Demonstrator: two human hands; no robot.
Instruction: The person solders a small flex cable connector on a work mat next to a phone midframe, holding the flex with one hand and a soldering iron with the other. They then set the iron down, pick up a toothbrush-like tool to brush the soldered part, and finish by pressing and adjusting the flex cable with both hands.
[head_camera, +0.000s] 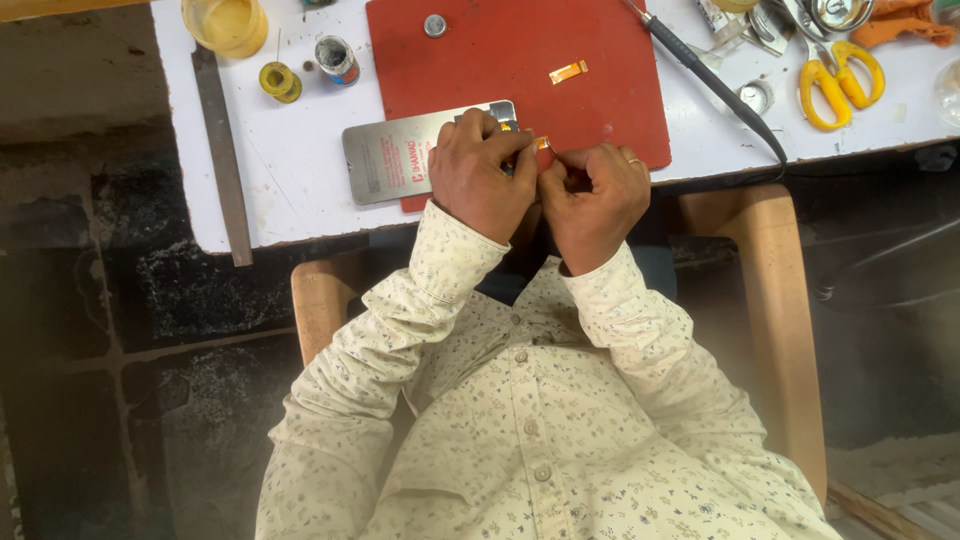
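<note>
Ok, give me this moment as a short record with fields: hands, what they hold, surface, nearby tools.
left hand: fingers curled, resting on a grey flat device
right hand: pinching a small orange strip at the device's edge
surface: red mat on a white table
loose part: second orange strip on the mat
nearby tools: yellow scissors, black soldering iron, metal file

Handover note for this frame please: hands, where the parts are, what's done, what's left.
Left hand: closed, pressing on the silver phone lying at the red mat's near edge.
Right hand: closed, pinching a small orange flex strip beside the phone.
A second orange strip lies loose on the mat.
Soldering iron and yellow scissors lie to the right, untouched.
Done: cannot tell.
Left: the strip's seating is hidden by the fingers.
</note>
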